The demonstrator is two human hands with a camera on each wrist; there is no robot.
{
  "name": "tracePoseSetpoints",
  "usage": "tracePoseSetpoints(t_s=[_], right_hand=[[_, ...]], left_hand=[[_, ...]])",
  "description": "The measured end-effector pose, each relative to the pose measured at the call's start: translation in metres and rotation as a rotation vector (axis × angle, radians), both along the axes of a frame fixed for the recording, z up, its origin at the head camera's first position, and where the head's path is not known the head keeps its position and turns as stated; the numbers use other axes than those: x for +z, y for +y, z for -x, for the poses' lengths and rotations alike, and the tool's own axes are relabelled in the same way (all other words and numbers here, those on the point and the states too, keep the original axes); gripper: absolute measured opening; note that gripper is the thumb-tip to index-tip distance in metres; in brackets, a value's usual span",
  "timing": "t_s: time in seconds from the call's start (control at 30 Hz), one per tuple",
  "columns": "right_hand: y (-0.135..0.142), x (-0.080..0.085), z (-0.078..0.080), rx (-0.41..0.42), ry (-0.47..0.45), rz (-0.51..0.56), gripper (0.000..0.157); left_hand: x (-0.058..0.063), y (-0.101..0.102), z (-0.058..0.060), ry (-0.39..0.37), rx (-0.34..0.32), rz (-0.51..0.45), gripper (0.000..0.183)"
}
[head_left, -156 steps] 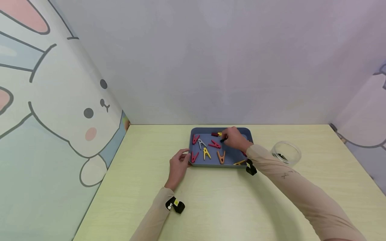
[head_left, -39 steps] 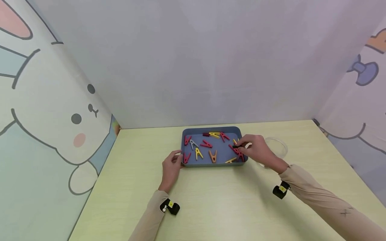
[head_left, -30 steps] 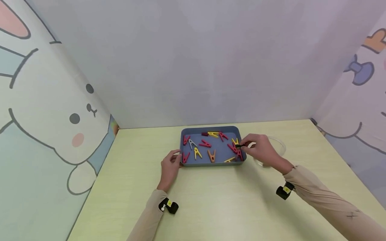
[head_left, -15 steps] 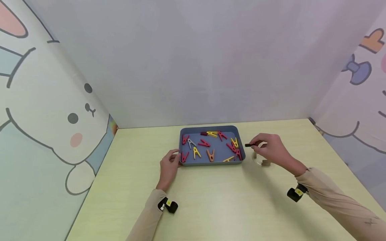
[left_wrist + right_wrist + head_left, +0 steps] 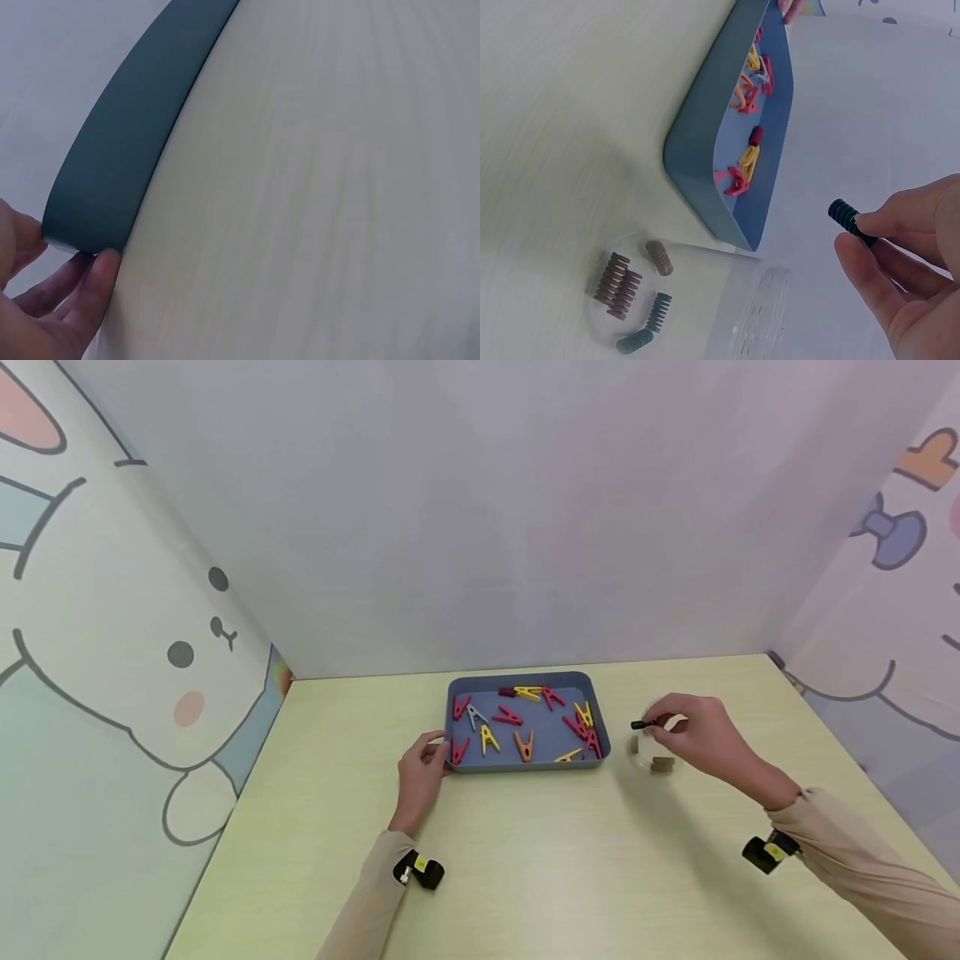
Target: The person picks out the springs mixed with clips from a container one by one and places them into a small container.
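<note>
My right hand (image 5: 701,735) pinches a small dark green coil spring (image 5: 845,215) between thumb and fingertips, raised above a clear round jar (image 5: 731,300). Inside the jar lie several brown springs (image 5: 616,285) and green springs (image 5: 658,311). My left hand (image 5: 420,777) holds the front left corner of a blue-grey tray (image 5: 124,135), its thumb at the rim and fingertips at the lower edge. Red clips (image 5: 507,716), yellow clips (image 5: 488,740), a grey clip (image 5: 475,717) and an orange clip (image 5: 524,747) lie spread in the tray.
A dark red cylindrical piece (image 5: 756,136) sits at the end of a yellow clip near the tray's back wall. The jar stands on the pale wooden table (image 5: 510,860) just right of the tray. Behind the table rises a plain wall (image 5: 525,527).
My right hand has moved from over the tray's right side, rightward to above the jar, carrying the dark spring. My left hand stays at the tray's corner.
</note>
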State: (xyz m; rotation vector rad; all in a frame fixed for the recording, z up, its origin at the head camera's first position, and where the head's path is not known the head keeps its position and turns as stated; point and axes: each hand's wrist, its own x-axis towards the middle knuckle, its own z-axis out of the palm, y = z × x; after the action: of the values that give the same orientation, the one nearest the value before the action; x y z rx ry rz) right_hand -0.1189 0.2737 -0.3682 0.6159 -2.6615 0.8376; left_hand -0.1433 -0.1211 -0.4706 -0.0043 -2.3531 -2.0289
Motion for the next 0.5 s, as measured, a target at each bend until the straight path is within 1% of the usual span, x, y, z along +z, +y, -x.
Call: tracePoseSetpoints(t_s=[0.1,0.2,0.43,0.5], right_hand=[[0.005,0.003,-0.001,-0.003,0.026,-0.015,0.021],[0.010,0.004,-0.001,-0.012,0.046,-0.029,0.021],[0.020,0.005,0.003,-0.029,0.058,-0.056,0.020],[0.022,0.005,0.003,-0.034,0.062,-0.059,0.020]], left_hand=[[0.012,0.003,-0.006,0.006,0.000,0.019,0.026],[0.015,0.004,-0.007,0.007,0.008,0.026,0.025],[-0.024,0.000,0.009,0.011,0.052,0.034,0.028],[-0.025,0.001,0.009,0.017,0.060,0.038,0.028]])
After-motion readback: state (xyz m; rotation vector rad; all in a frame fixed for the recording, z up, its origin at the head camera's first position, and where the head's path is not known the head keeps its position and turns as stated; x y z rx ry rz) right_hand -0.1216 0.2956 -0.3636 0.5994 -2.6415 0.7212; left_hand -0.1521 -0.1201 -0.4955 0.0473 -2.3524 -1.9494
